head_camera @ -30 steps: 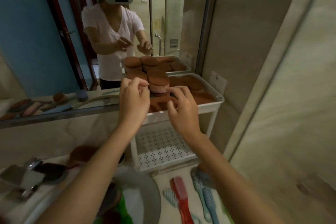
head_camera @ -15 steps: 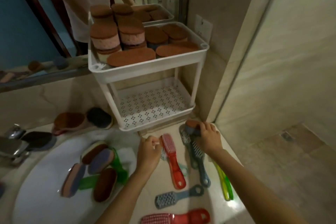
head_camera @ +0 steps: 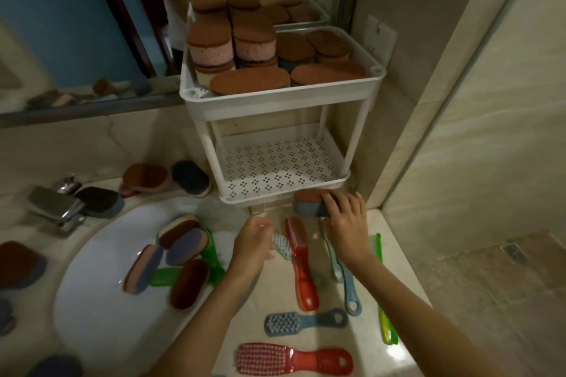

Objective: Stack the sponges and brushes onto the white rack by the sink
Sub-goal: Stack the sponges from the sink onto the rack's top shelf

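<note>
The white two-tier rack stands on the counter by the sink; its top tier holds several brown-topped sponges, its perforated lower tier is bare. My right hand is shut on a grey sponge with a brown top just in front of the rack's foot. My left hand grips the head end of a pale teal brush on the counter. Several brushes lie around: a red one, a grey-blue one, another red one.
The white sink basin at left holds several sponges and green brushes. More sponges and the chrome faucet sit behind it. Yellow-green brushes lie at the counter's right edge, next to the tiled wall. A mirror is behind.
My view dropped from the rack's top tier to the counter. Both hands came down from the top sponges; the right one closed on a grey sponge, the left on a teal brush.
</note>
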Demonstrator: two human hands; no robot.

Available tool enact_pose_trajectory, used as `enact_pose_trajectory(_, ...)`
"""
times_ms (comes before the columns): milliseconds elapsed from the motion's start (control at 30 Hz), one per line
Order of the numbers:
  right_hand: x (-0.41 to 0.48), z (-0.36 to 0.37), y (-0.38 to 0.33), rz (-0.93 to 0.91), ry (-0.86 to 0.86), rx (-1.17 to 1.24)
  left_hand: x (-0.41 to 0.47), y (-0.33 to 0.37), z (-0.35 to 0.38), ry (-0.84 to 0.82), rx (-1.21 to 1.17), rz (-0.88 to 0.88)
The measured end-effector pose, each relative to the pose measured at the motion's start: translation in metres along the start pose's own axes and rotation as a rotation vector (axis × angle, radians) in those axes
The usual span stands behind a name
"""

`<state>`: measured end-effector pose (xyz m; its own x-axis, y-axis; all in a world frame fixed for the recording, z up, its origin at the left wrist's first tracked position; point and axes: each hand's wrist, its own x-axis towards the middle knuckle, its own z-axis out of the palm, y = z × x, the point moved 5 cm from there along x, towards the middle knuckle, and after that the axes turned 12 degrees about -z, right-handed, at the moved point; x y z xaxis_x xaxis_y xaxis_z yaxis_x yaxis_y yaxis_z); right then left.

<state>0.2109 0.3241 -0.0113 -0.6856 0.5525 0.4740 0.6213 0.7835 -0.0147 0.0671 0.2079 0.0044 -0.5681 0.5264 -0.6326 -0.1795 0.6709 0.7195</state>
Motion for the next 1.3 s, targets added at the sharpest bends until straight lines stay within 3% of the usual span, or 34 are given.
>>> enact_pose_trajectory(100, -0.002, -0.002, -0.048, -0.155, 0.118, 0.173, -0.007, -0.004, -0.015, -0.063, -0.22, -0.16)
enact_pose_trajectory(233, 0.001, 0.002, -0.129, -0.363, 0.028, 0.405, -0.017, -0.03, -0.068, 0.043, -0.37, -0.202)
enact_pose_trajectory(333, 0.006, 0.005, -0.185, -0.452, -0.185, 0.701, -0.027, -0.068, -0.126, 0.229, -0.375, -0.153)
enact_pose_trajectory(400, 0.006, 0.007, -0.221, -0.452, -0.45, 0.935, -0.04, -0.092, -0.158, 0.284, -0.349, -0.113)
enact_pose_trajectory(467, 0.005, 0.007, -0.253, -0.449, -0.61, 1.043, -0.055, -0.112, -0.184, 0.315, -0.33, -0.099)
enact_pose_trajectory(600, -0.003, 0.012, -0.306, -0.501, -0.709, 1.061, -0.068, -0.158, -0.225, 0.359, -0.415, -0.211)
enact_pose_trajectory(667, -0.004, 0.015, -0.324, -0.441, -0.712, 1.043, -0.069, -0.183, -0.25, 0.479, -0.4, -0.237)
enact_pose_trajectory(733, -0.006, 0.017, -0.335, -0.34, -0.695, 0.978, -0.065, -0.204, -0.276, 0.63, -0.114, -0.241)
enact_pose_trajectory(800, -0.009, 0.017, -0.342, -0.257, -0.674, 0.922, -0.057, -0.221, -0.29, 0.662, 0.181, -0.25)
enact_pose_trajectory(967, -0.015, 0.017, -0.35, -0.184, -0.67, 0.853, -0.039, -0.239, -0.298, 0.556, 0.456, -0.242)
enact_pose_trajectory(1100, -0.01, 0.012, -0.342, -0.072, -0.635, 0.787, -0.026, -0.231, -0.3, 0.51, 0.697, -0.332)
enact_pose_trajectory(1233, -0.005, 0.009, -0.327, 0.005, -0.629, 0.738, -0.027, -0.223, -0.292, 0.557, 0.712, -0.315)
enact_pose_trajectory(1300, 0.002, 0.002, -0.315, 0.034, -0.609, 0.725, -0.034, -0.211, -0.288, 0.574, 0.573, -0.263)
